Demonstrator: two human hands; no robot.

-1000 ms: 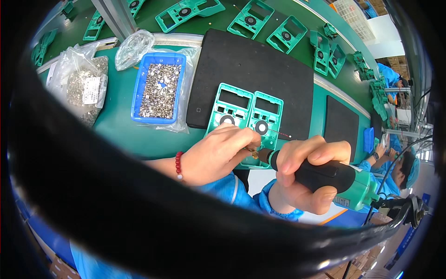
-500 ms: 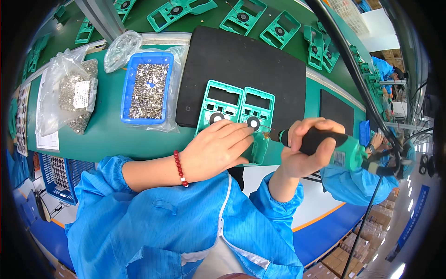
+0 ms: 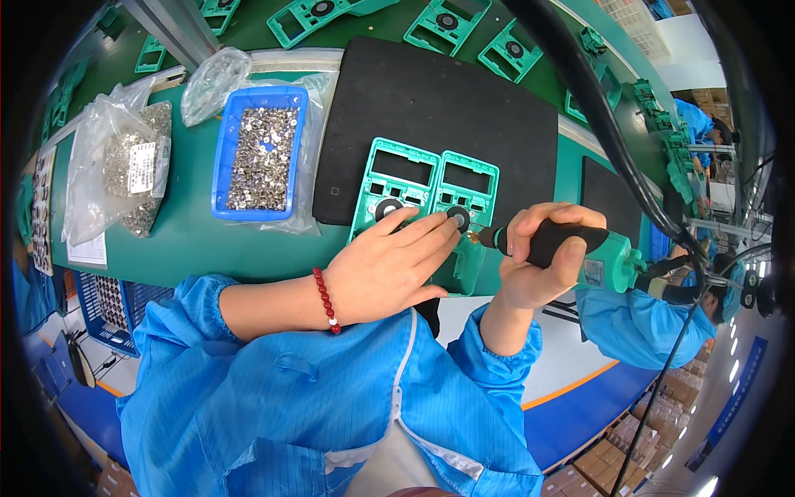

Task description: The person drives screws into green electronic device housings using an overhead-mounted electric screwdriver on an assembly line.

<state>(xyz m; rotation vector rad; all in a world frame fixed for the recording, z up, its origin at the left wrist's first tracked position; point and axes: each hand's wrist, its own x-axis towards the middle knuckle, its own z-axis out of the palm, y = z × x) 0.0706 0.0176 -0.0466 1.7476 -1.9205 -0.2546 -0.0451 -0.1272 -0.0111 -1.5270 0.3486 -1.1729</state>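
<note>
Two green plastic housings [image 3: 469, 176] lie side by side at the front of a black mat [image 3: 439, 99]. Each has a round black speaker [image 3: 459, 217] set into it. My left hand [image 3: 396, 263] rests flat over the lower part of the housings, fingers stretched out, its fingertips touching the right housing's speaker. In my right hand [image 3: 542, 261] is a green and black electric screwdriver [image 3: 571, 244], wrapped by the fingers. Its bit points left at the right housing, beside the speaker. Whether the tip meets a screw is too small to tell.
A blue tray [image 3: 220, 157] of small metal screws stands left of the mat, with a clear bag of screws [image 3: 141, 166] beyond it. More green housings [image 3: 447, 23] lie along the far belt. A thick black cable [image 3: 617, 137] hangs at right, near a co-worker's blue sleeve [image 3: 638, 327].
The screwdriver has swung slightly, its rear end shifting right. My left hand stays on the housings. Housings on the far belt have shifted right, and the co-worker at right has moved.
</note>
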